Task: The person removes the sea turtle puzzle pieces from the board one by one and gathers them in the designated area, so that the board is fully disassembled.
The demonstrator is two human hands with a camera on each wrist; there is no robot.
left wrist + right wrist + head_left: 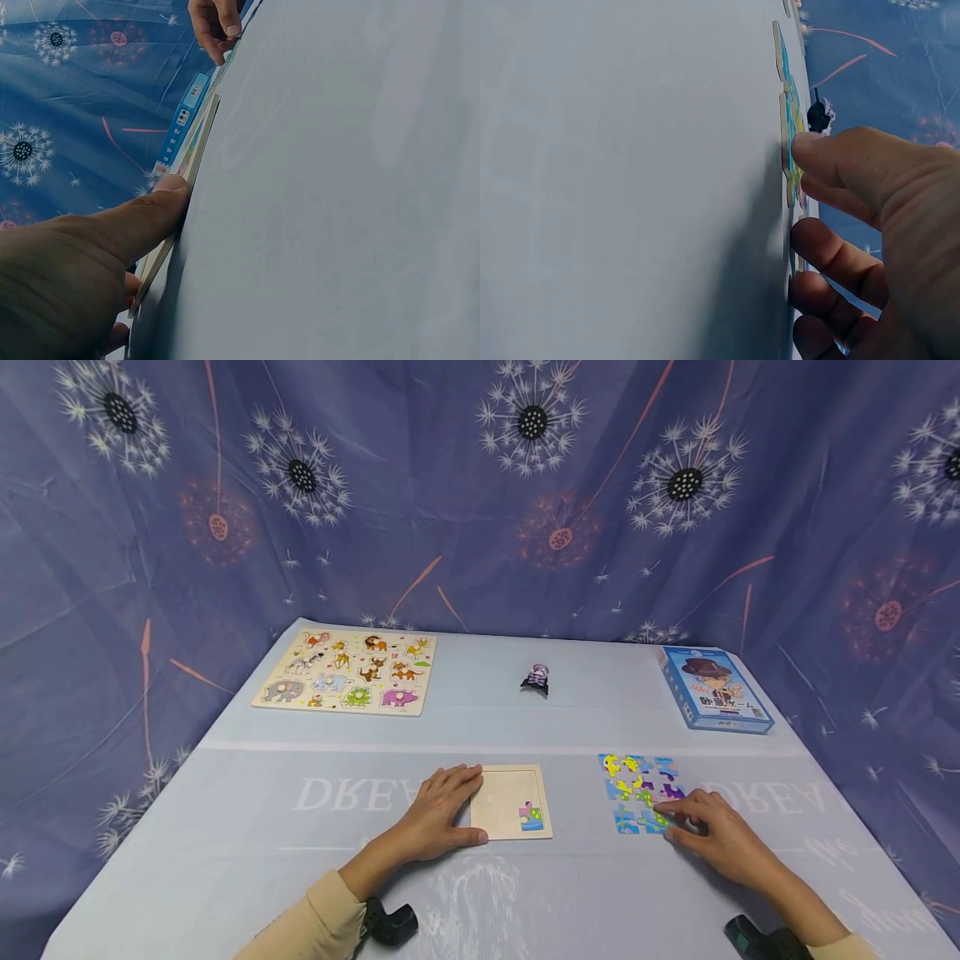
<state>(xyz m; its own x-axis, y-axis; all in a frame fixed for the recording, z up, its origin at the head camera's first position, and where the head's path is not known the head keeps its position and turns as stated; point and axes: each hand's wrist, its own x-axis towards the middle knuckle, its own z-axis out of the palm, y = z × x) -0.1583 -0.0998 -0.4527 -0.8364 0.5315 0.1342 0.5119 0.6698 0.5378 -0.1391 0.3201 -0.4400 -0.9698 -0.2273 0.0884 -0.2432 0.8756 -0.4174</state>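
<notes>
In the head view a square wooden puzzle tray (501, 797) lies on the table, with a pink, green and blue piece (532, 817) in its lower right corner. My left hand (442, 814) holds the tray by its left side, thumb at the front edge and fingertips at the back corner. In the left wrist view the thumb (171, 191) presses on the tray's edge. Right of the tray, loose jigsaw pieces (626, 821) lie in rows. My right hand (716, 835) pinches a green and blue puzzle piece (657, 820) at the group's near right corner, thumb and forefinger on it.
An animal peg puzzle board (348, 670) lies at the back left. A small purple and black wrapped item (536, 678) sits at the back middle, and a blue box (716, 689) at the back right. A dandelion-print curtain (420, 485) hangs behind the table.
</notes>
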